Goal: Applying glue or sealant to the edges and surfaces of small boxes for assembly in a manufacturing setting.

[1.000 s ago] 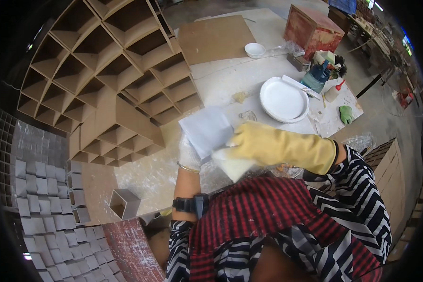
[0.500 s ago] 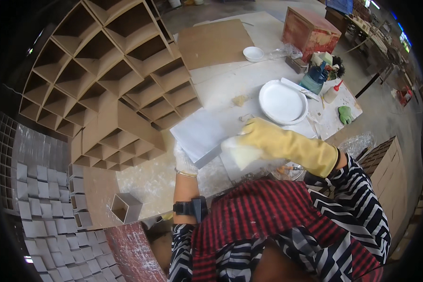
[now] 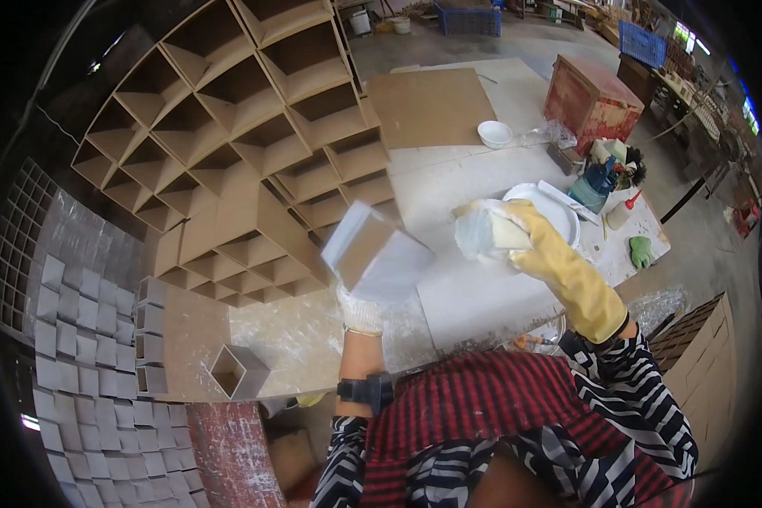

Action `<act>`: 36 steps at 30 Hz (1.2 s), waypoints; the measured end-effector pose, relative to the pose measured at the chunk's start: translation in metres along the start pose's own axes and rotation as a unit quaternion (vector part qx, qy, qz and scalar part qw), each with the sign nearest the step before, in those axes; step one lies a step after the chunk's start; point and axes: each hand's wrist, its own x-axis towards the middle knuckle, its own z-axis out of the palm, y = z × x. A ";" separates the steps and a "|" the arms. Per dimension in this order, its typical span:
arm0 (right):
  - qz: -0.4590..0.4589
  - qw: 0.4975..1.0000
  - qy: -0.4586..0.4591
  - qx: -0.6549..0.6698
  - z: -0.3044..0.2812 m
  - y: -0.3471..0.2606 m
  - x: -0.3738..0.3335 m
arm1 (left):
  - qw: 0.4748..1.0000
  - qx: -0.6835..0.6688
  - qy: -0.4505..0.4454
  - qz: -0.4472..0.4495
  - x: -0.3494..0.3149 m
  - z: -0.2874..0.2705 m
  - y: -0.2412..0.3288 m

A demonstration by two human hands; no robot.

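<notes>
My left hand (image 3: 361, 311), in a white knit glove, grips a small square box (image 3: 402, 264) from below and tilts it up. White coating covers much of the box, while one side shows a bare brown area. To its right, my right hand (image 3: 535, 229) wears a long yellow rubber glove. Its fingers are closed round a pale block-shaped sponge (image 3: 510, 234), whose left face looks wet and white. A gap separates sponge and box. Just behind the right hand lies a round white plate (image 3: 570, 212), partly hidden by the glove.
Brown cardboard compartment units (image 3: 254, 127) stand at the left. A small square tube box (image 3: 239, 372) sits near the table's front edge; many grey-white boxes (image 3: 85, 356) are stacked left of it. At right are a blue-green jug (image 3: 591, 188), red-tipped bottle (image 3: 620, 216) and green glove (image 3: 641, 251).
The box has been turned, bringing a brown area into view. My right hand has drawn the sponge away from the box, its wet face now visible. The whole view has shifted.
</notes>
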 end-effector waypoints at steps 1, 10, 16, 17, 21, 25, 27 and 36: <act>0.007 1.000 -0.002 -0.005 -0.001 -0.008 0.002 | 0.997 -0.072 -0.005 -0.016 -0.001 -0.003 0.001; -0.234 0.964 0.020 -0.124 0.003 -0.029 0.057 | 0.996 0.055 0.012 -0.071 -0.010 0.041 0.004; -0.333 0.928 -0.104 -0.130 0.035 -0.058 0.094 | 0.989 0.083 0.021 -0.124 -0.013 0.038 -0.010; -0.331 0.928 -0.143 -0.098 0.037 -0.053 0.093 | 0.983 0.148 0.036 -0.098 -0.015 0.048 -0.011; -0.399 0.884 -0.200 -0.139 0.047 -0.059 0.046 | 0.994 0.007 -0.021 -0.103 -0.012 0.025 -0.002; -0.049 0.941 -0.320 0.093 0.053 -0.034 0.038 | 0.989 0.078 0.082 -0.095 -0.009 0.030 -0.007; -0.419 0.901 -0.092 -0.059 0.045 -0.057 0.074 | 0.993 0.071 0.007 -0.093 -0.005 0.021 -0.013; -0.412 0.877 -0.195 -0.154 0.061 -0.052 0.033 | 0.982 0.093 0.014 -0.162 0.019 -0.014 -0.024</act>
